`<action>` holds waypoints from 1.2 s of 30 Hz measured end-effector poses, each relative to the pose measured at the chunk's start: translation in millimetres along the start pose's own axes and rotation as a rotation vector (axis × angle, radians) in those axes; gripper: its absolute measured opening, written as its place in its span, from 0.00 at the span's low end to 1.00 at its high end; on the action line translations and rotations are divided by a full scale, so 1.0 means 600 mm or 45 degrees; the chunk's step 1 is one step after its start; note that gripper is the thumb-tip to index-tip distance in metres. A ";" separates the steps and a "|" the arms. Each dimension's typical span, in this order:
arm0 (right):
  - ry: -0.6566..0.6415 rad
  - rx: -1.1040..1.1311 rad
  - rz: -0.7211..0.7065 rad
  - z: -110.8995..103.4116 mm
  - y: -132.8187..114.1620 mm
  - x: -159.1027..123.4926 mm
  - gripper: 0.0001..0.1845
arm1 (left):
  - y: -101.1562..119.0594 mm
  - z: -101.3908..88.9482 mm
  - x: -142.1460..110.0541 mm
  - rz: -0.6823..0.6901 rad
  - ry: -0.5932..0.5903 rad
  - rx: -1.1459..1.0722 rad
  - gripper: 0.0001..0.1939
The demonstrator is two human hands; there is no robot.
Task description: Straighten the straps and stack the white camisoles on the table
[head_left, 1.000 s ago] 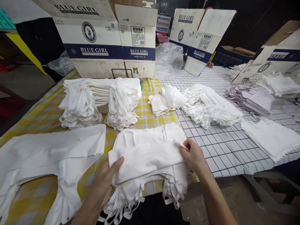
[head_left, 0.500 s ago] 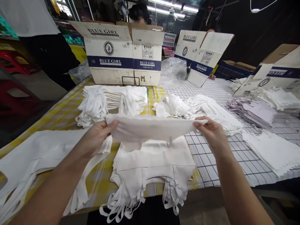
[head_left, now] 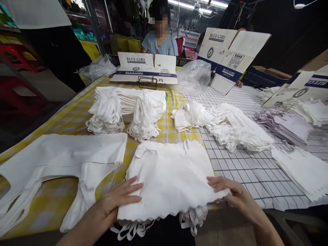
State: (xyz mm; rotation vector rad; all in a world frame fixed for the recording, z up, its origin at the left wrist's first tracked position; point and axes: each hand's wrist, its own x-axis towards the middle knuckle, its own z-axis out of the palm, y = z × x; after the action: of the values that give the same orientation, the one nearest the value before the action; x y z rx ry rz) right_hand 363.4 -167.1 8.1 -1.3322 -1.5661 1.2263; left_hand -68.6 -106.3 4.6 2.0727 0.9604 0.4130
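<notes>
A white strappy camisole (head_left: 169, 181) lies spread out in front of me on a pile of the same. Its scalloped hem faces me and two thin straps point away. My left hand (head_left: 123, 196) rests on the camisole's left side with fingers stretched and apart. At the right edge, my right hand (head_left: 228, 191) has the cloth between fingers and thumb, the corner poking out there. Looped straps (head_left: 135, 230) of the pile hang over the table's front edge. To my left lies another stack of white tops (head_left: 77, 150), laid flat.
Behind stands a folded white stack (head_left: 128, 99) with hanging straps. To the right are white bundles (head_left: 238, 126), lilac garments (head_left: 287, 124) and more white pieces (head_left: 302, 167). Opened beer cartons (head_left: 147, 65) and a plastic bag (head_left: 193, 75) stand farther back. A person (head_left: 160, 44) sits behind.
My hands lifted a camisole, raised it stretched between them, then lowered it flat with its hem toward me. My left hand has let go. The near carton now stands lower, showing the person behind.
</notes>
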 end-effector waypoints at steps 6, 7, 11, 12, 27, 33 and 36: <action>-0.017 -0.009 0.022 0.012 0.012 -0.018 0.10 | -0.004 0.034 -0.028 0.049 0.036 0.153 0.33; -0.018 -0.021 0.034 0.012 0.009 -0.016 0.10 | -0.003 0.035 -0.027 0.049 0.027 0.163 0.33; -0.029 -0.053 0.074 0.017 0.001 -0.009 0.10 | -0.004 0.042 -0.025 0.031 0.093 0.162 0.32; -0.033 -0.054 0.075 0.018 0.000 -0.009 0.09 | -0.006 0.044 -0.025 0.029 0.119 0.163 0.31; -0.022 -0.105 0.062 0.019 -0.005 -0.012 0.12 | -0.045 0.048 -0.036 0.028 0.044 0.225 0.31; 0.055 -0.140 0.080 0.032 -0.015 -0.010 0.11 | -0.046 0.052 -0.034 0.008 0.081 0.134 0.29; 0.186 -0.167 0.073 0.029 -0.025 -0.003 0.11 | -0.028 0.043 -0.025 -0.027 0.174 -0.088 0.23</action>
State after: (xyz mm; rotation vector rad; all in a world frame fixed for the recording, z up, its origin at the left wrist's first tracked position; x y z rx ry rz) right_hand 343.4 -172.7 17.6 -1.5245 -1.5352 1.0499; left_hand -71.9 -124.4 -24.0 1.9903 1.0324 0.5749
